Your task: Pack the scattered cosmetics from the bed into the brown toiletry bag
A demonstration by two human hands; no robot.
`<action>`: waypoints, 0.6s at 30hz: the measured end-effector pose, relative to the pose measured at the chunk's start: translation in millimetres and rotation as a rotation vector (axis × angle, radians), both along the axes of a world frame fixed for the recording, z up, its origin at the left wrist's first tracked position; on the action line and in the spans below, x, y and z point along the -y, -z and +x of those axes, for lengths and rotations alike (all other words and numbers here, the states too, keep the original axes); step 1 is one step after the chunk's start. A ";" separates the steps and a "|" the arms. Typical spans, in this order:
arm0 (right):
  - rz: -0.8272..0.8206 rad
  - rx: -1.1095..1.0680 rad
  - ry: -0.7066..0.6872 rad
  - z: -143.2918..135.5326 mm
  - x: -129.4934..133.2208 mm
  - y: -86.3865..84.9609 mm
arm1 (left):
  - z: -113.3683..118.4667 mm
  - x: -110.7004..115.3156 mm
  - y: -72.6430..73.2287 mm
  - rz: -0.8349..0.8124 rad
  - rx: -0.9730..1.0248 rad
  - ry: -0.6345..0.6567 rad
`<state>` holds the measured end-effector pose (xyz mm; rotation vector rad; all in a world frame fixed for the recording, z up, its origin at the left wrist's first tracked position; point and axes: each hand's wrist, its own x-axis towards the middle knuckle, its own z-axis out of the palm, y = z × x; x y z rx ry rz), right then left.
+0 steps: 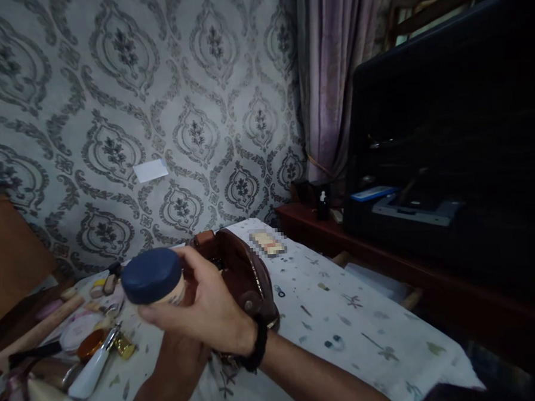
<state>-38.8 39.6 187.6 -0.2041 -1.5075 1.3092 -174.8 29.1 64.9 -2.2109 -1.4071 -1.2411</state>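
Observation:
My right hand [210, 305], with a black band on its wrist, is closed around a jar [174, 298] with a peach body and a wide dark blue lid [152, 275]. Thumb and fingers grip the jar's sides, and it tilts slightly. Beneath it, my left hand [179, 355] comes up from below; its fingers are hidden behind the right hand and the jar. Just behind the hands, a brown leather bag [260, 284] stands with its zipped top open, its inside dark and partly covered by my right hand.
Cosmetics lie at the left, among them a white tube [90, 368], a gold cap [124, 345] and an amber jar [92, 344]. A patterned white cloth [336, 316] covers the table. At the right are a reddish-brown wooden ledge [304, 222] and a large dark screen [424, 114].

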 end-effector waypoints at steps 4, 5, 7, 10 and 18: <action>-0.136 -0.080 0.011 13.8 -16.7 -2.1 | 24.6 -2.3 -14.5 0.224 -0.335 -0.002; -0.175 -0.100 0.016 16.2 -21.0 0.0 | 28.4 -3.3 -17.7 0.257 -0.374 -0.019; -0.246 -0.130 0.030 19.5 -29.5 7.5 | 32.9 -4.9 -22.2 0.287 -0.410 -0.033; -0.332 -0.158 0.074 22.1 -41.9 21.7 | 34.0 -5.1 -26.1 0.274 -0.416 -0.021; -0.477 -0.293 0.181 41.1 -63.9 28.9 | 29.9 0.4 -33.0 0.237 -0.460 -0.018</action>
